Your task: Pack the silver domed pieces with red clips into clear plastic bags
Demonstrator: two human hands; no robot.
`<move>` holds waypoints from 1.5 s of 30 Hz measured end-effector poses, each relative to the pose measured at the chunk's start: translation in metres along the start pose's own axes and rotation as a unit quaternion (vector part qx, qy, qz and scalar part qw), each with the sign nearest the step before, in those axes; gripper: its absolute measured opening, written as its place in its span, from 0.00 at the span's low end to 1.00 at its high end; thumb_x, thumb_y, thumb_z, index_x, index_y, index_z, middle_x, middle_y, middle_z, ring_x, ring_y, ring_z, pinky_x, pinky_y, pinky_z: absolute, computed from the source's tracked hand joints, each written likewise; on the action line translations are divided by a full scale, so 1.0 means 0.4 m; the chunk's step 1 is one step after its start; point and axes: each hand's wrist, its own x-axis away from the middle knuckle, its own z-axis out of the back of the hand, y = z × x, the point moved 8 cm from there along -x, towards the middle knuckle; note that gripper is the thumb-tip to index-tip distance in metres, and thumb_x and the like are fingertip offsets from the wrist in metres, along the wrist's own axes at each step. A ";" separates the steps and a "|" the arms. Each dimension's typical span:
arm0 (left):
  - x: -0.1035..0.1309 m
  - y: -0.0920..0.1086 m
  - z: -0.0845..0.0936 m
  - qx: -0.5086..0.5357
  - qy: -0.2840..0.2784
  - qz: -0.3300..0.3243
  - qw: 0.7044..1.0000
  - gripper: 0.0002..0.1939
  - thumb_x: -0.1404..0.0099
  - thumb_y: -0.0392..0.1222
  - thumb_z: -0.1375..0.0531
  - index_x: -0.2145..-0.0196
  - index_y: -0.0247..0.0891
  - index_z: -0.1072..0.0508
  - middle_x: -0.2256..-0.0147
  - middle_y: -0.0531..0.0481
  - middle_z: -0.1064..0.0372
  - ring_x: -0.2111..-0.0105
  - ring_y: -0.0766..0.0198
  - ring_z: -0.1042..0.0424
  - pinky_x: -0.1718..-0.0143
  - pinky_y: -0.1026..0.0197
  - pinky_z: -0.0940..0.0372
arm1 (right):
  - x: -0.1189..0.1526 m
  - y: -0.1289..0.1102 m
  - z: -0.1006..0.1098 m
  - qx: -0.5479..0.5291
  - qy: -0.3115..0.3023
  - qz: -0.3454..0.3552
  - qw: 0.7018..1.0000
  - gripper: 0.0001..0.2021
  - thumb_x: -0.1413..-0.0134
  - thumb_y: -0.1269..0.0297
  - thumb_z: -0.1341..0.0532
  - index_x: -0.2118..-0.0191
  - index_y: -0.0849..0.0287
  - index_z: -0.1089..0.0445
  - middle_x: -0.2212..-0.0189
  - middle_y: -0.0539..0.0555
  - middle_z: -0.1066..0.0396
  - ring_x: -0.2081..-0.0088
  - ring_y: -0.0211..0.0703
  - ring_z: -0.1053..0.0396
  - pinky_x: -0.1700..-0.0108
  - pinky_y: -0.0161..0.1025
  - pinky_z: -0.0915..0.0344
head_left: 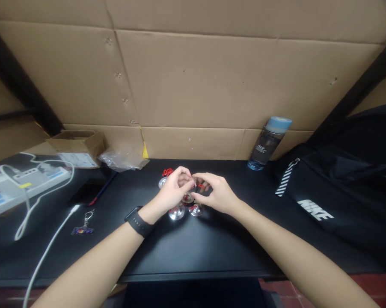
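My left hand (pixel 176 187), with a black watch on its wrist, pinches a thin metal disc (pixel 196 185), seen nearly edge-on. On the other side of the disc, my right hand (pixel 217 192) curves its fingers and thumb around it, by a bit of red cord (pixel 201 185). Under and beside the hands, several shiny round metal pieces with red parts lie on the black table, among them one at the front left (pixel 176 212) and one at the front right (pixel 196 209). Red knotted cord (pixel 167 172) shows behind my left hand, which partly hides another metal piece (pixel 162 183).
A blue-capped bottle (pixel 265 143) and a black bag (pixel 340 184) stand at the right. On the left are a power strip (pixel 29 184) with white cables, an open cardboard box (pixel 79 149), a plastic bag (pixel 124 159), a pen (pixel 103 188) and a keychain (pixel 83 230). Cardboard walls the back.
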 end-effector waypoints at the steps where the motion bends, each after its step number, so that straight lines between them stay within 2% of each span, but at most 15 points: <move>1: 0.000 0.004 0.006 0.000 0.005 0.002 1.000 0.14 0.36 0.42 0.34 0.60 0.40 0.36 0.64 0.51 0.27 0.61 0.62 0.24 0.59 0.61 0.30 | 0.000 0.002 0.005 -0.001 0.002 -0.002 1.000 0.24 0.48 0.60 0.29 0.44 0.54 0.28 0.60 0.54 0.24 0.68 0.40 0.27 0.62 0.40 0.26; 9: -0.005 0.008 0.010 0.058 0.033 0.004 0.998 0.18 0.40 0.45 0.31 0.62 0.40 0.37 0.65 0.54 0.29 0.63 0.64 0.24 0.56 0.59 0.29 | -0.002 0.015 0.005 -0.019 0.001 -0.012 1.000 0.24 0.49 0.62 0.30 0.45 0.53 0.28 0.62 0.52 0.25 0.71 0.38 0.27 0.65 0.38 0.25; 12: -0.012 0.003 0.034 0.055 0.069 -0.004 0.996 0.18 0.40 0.44 0.31 0.64 0.40 0.37 0.65 0.54 0.29 0.66 0.66 0.24 0.60 0.62 0.29 | -0.003 0.011 0.007 -0.029 -0.004 -0.016 0.999 0.22 0.49 0.63 0.30 0.47 0.53 0.27 0.63 0.52 0.25 0.72 0.38 0.27 0.66 0.38 0.25; 14: -0.020 -0.005 0.073 0.043 0.091 0.008 0.995 0.18 0.40 0.45 0.31 0.63 0.40 0.37 0.65 0.53 0.28 0.68 0.65 0.24 0.66 0.63 0.30 | -0.004 0.009 0.018 -0.023 -0.003 -0.018 1.000 0.22 0.49 0.63 0.30 0.47 0.54 0.26 0.63 0.52 0.25 0.72 0.38 0.27 0.65 0.38 0.25; 16: -0.031 -0.009 0.129 0.007 0.112 0.014 0.994 0.18 0.40 0.46 0.32 0.60 0.41 0.37 0.66 0.52 0.27 0.67 0.61 0.23 0.66 0.61 0.30 | -0.006 0.006 0.033 -0.003 -0.004 -0.009 1.000 0.23 0.48 0.62 0.31 0.44 0.53 0.27 0.62 0.52 0.25 0.71 0.37 0.27 0.64 0.38 0.26; 18: -0.038 0.003 0.200 -0.091 0.157 -0.021 0.983 0.16 0.40 0.44 0.32 0.61 0.40 0.35 0.65 0.50 0.25 0.63 0.59 0.22 0.61 0.59 0.29 | -0.008 0.012 0.049 0.024 -0.013 -0.001 1.000 0.26 0.46 0.61 0.31 0.41 0.52 0.29 0.60 0.53 0.25 0.70 0.37 0.27 0.62 0.38 0.26; 19: -0.039 0.013 0.231 -0.168 0.180 -0.045 0.968 0.13 0.40 0.43 0.33 0.62 0.39 0.33 0.65 0.49 0.26 0.63 0.59 0.22 0.58 0.58 0.29 | -0.010 0.022 0.058 0.037 -0.020 -0.004 0.999 0.28 0.46 0.60 0.31 0.39 0.52 0.31 0.59 0.53 0.25 0.70 0.37 0.27 0.61 0.39 0.27; 21: -0.046 0.016 0.263 -0.281 0.177 -0.069 0.941 0.09 0.38 0.41 0.36 0.62 0.40 0.31 0.63 0.48 0.25 0.63 0.59 0.22 0.56 0.56 0.28 | -0.014 0.056 0.076 0.060 -0.033 -0.028 0.997 0.31 0.47 0.57 0.29 0.38 0.54 0.33 0.60 0.53 0.25 0.71 0.37 0.27 0.62 0.38 0.28; 23: -0.053 0.007 0.267 -0.320 0.149 -0.085 0.932 0.08 0.37 0.39 0.38 0.59 0.40 0.30 0.60 0.47 0.23 0.61 0.59 0.21 0.53 0.56 0.28 | -0.018 0.101 0.098 0.085 -0.047 -0.061 0.993 0.30 0.49 0.53 0.28 0.42 0.56 0.31 0.65 0.51 0.24 0.73 0.38 0.27 0.64 0.37 0.29; 26: -0.057 -0.004 0.258 -0.351 0.127 -0.104 0.922 0.08 0.37 0.38 0.39 0.59 0.41 0.29 0.59 0.47 0.22 0.59 0.58 0.21 0.51 0.55 0.28 | -0.022 0.168 0.133 0.153 -0.073 -0.098 0.981 0.22 0.50 0.52 0.28 0.52 0.56 0.26 0.69 0.50 0.24 0.73 0.39 0.26 0.66 0.37 0.32; 31: -0.063 -0.028 0.260 -0.407 0.125 -0.096 0.900 0.07 0.39 0.37 0.40 0.61 0.42 0.27 0.60 0.48 0.22 0.58 0.55 0.21 0.49 0.54 0.29 | -0.017 0.233 0.193 0.230 -0.090 -0.126 0.961 0.25 0.51 0.55 0.28 0.48 0.58 0.27 0.68 0.51 0.23 0.69 0.43 0.26 0.65 0.38 0.34; 33: -0.067 -0.041 0.270 -0.406 0.125 -0.083 0.901 0.08 0.40 0.37 0.40 0.62 0.42 0.26 0.61 0.48 0.21 0.59 0.55 0.21 0.50 0.54 0.29 | -0.011 0.243 0.204 0.221 -0.111 -0.139 0.959 0.23 0.51 0.54 0.28 0.51 0.57 0.26 0.69 0.51 0.23 0.70 0.43 0.26 0.67 0.37 0.35; 39: -0.072 -0.062 0.293 -0.388 0.133 -0.069 0.909 0.07 0.41 0.39 0.37 0.62 0.42 0.26 0.62 0.48 0.21 0.61 0.56 0.21 0.52 0.55 0.28 | 0.007 0.243 0.179 0.176 -0.214 -0.127 0.952 0.15 0.54 0.53 0.28 0.60 0.52 0.20 0.72 0.48 0.25 0.73 0.41 0.29 0.69 0.37 0.38; 45: -0.071 -0.058 0.290 -0.387 0.127 -0.062 0.911 0.06 0.40 0.39 0.36 0.63 0.41 0.26 0.63 0.48 0.21 0.62 0.57 0.21 0.54 0.56 0.29 | 0.013 0.260 0.146 0.155 -0.241 -0.123 0.950 0.20 0.58 0.55 0.26 0.55 0.50 0.19 0.71 0.48 0.25 0.71 0.42 0.29 0.68 0.37 0.38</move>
